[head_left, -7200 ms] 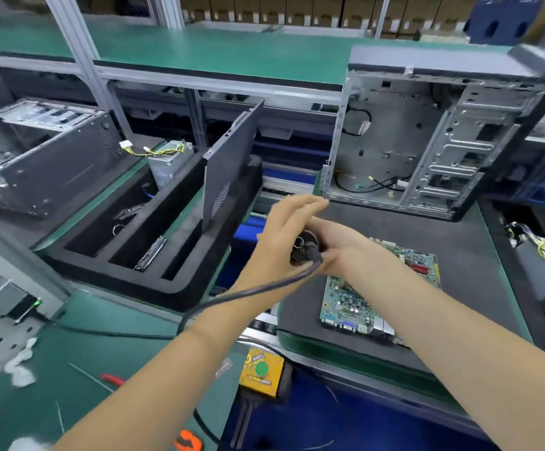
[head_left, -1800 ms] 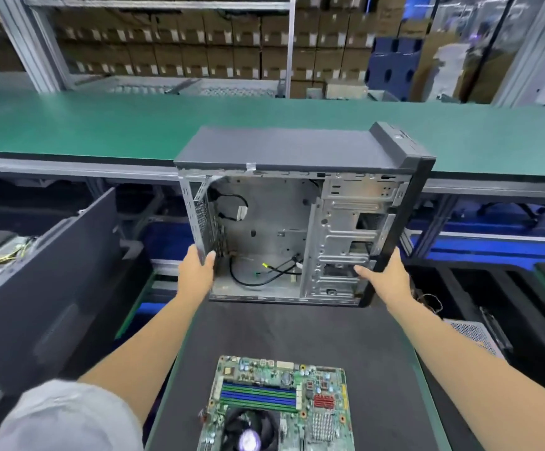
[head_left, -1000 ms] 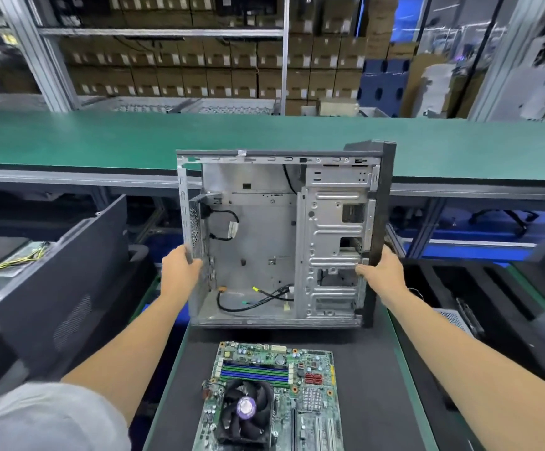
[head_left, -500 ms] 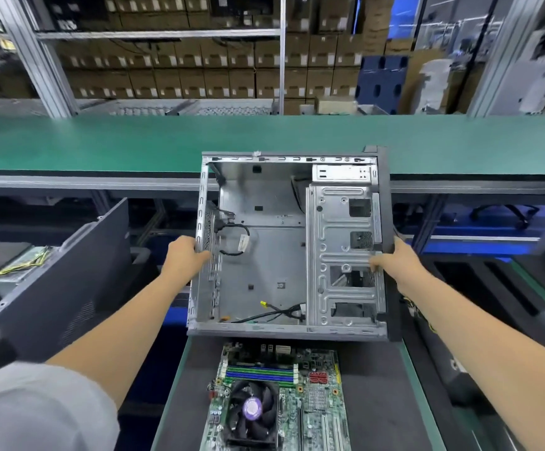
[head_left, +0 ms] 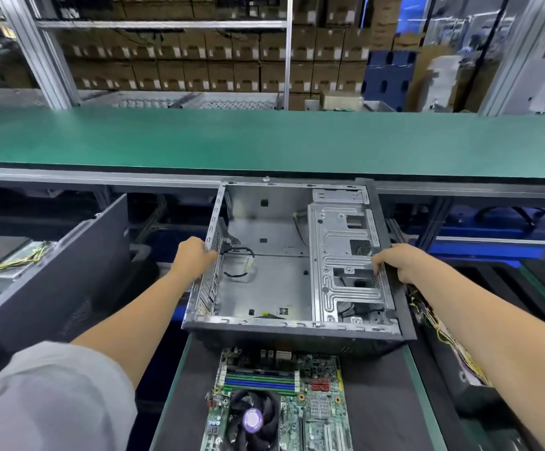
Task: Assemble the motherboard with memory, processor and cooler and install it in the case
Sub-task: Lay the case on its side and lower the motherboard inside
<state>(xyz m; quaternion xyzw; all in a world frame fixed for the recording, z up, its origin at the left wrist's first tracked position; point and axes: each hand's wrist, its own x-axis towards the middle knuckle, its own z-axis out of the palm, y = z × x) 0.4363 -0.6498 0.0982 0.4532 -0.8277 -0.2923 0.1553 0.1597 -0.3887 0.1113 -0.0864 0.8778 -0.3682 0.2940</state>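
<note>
I have the case (head_left: 266, 271) on the dark mat of the desk (head_left: 378, 402), far of the motherboard (head_left: 284, 402), open side up and seemingly tipping down flat; I should lower it slowly and keep its near edge off the board. My left hand (head_left: 193, 255) grips the left rim, fingers curled over it; my right hand (head_left: 394, 263) grips the drive-cage side. The cooler (head_left: 253, 418) and memory (head_left: 261, 382) look fitted; loose cables (head_left: 238, 265) should stay clear of the tray.

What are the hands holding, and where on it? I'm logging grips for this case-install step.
Both hold the open computer case: the left hand grips its left side wall's edge, the right hand its right front edge.
</note>
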